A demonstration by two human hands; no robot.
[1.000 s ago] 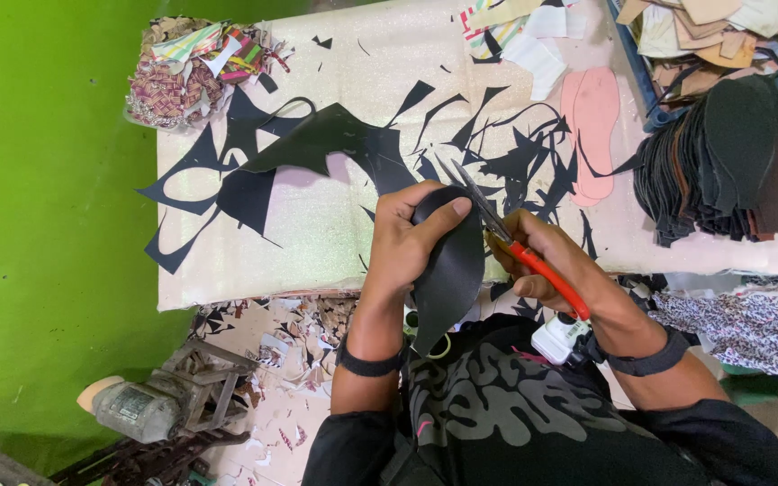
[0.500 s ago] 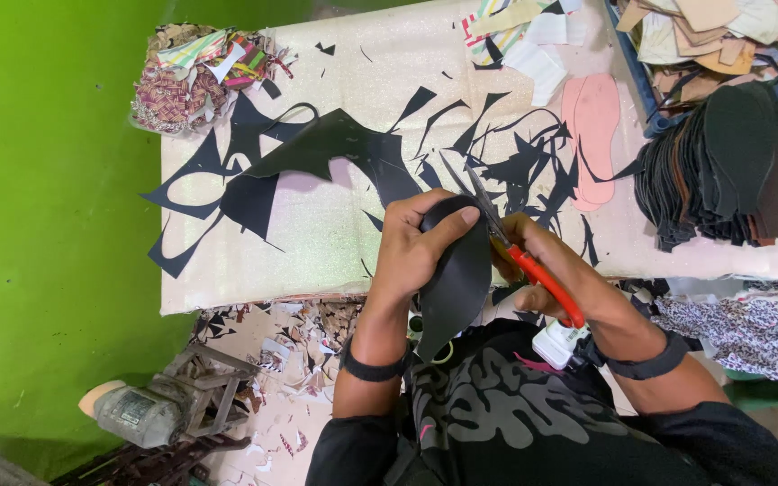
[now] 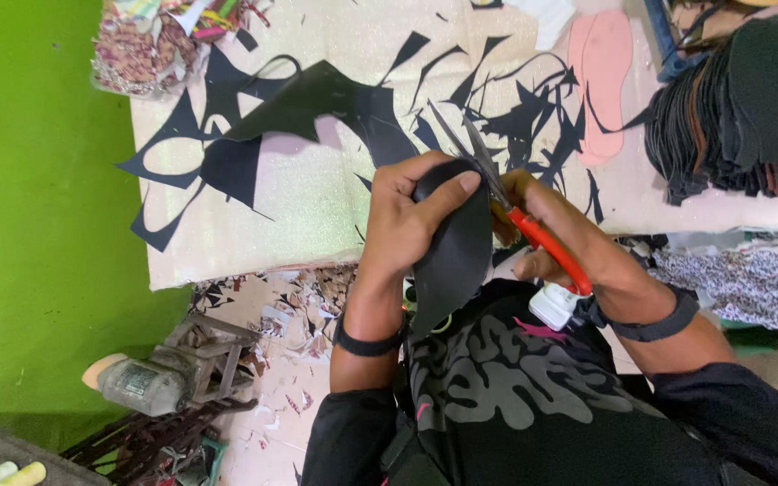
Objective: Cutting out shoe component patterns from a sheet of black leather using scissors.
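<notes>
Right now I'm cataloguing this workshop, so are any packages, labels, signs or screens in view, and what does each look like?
Clear bag: top left corner of the table, bulging with multicoloured scraps.
Printed shirt design: on the person's chest, grey shapes on black.
No signs or screens show.

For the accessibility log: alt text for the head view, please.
The left hand holds a black sole-shaped piece while the right hand cuts it with red-handled scissors, above a pale table strewn with black offcuts.
</notes>
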